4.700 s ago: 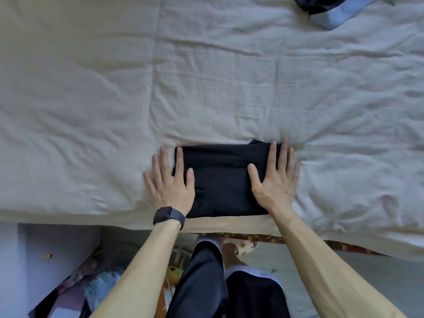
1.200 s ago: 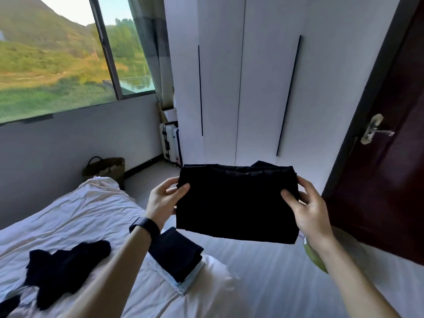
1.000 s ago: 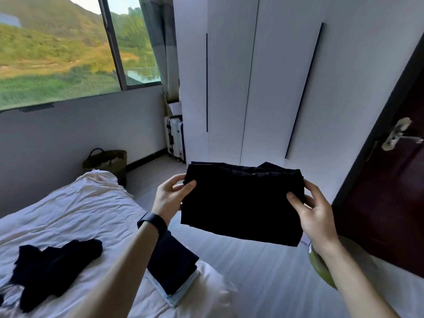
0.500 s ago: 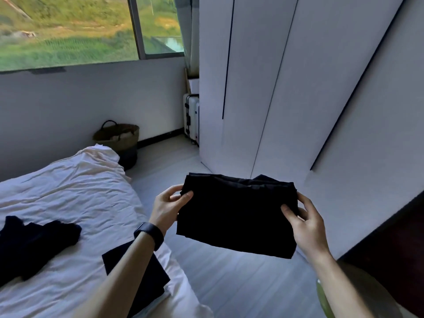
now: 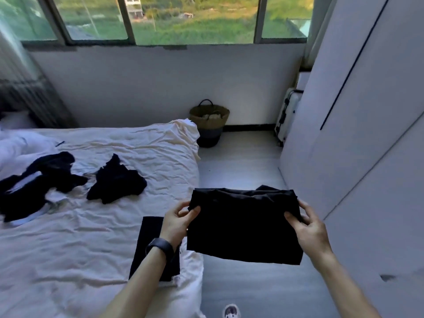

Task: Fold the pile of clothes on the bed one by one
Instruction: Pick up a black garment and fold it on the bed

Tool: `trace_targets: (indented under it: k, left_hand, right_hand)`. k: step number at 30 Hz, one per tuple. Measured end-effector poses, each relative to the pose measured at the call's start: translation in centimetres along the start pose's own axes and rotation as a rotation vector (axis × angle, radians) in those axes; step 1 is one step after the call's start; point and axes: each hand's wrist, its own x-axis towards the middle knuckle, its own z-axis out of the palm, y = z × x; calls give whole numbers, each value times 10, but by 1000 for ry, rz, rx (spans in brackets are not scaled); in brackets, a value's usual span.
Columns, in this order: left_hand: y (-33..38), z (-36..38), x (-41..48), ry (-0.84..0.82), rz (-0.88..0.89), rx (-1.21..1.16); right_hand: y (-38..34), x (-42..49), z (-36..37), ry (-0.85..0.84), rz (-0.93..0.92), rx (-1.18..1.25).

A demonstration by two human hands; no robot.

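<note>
A folded black garment (image 5: 244, 226) hangs in the air over the floor beside the bed. My left hand (image 5: 177, 222) pinches its upper left corner and my right hand (image 5: 308, 228) grips its upper right corner. Under my left wrist, a folded black piece (image 5: 149, 239) lies flat at the bed's near right edge. Farther left on the cream sheet (image 5: 91, 237) lie a crumpled black garment (image 5: 115, 180) and a black and white heap of clothes (image 5: 34, 180).
A woven basket (image 5: 208, 121) stands on the floor past the bed's far corner. A white suitcase (image 5: 286, 115) leans by the white wardrobe (image 5: 367, 134) on the right. Grey floor (image 5: 241, 161) runs between bed and wardrobe. Windows span the far wall.
I lifted the folded black garment off the bed with both hands. My view has swung left from the wardrobe and door to the bed and window; the garment stays held.
</note>
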Motion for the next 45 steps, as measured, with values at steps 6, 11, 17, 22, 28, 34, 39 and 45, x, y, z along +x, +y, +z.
trace_targets:
  k: [6,11,17,22,28,34,39,45]
  left_hand:
    - [-64,0,54,271,-90,-36]
    - [-90,12,101,465,-174,-91]
    - [-92,22,153,643,-240,-99]
    - [-100,30,210,819,-310,-144]
    - [-97,55,261,1088,-386,-304]
    - [-111,49,290,1272,-438,-416]
    - [-128,17,324,1357,-525,-455]
    - [-145,-15,366,1385,-716,-390]
  right_hand:
    - [19,109,43,-226,56,-169]
    - [15,191,88,-386,16,-289]
    - [23,290,140,-555,12,-401]
    - [23,380,204,-722,-10,-472]
    - [3,464,282,-977,-109,-603]
    - [1,500,375,-1185,-186,-756]
    - [13,504,454,-1268,-215,-863]
    - [28,505,530,-1312,-209,-962]
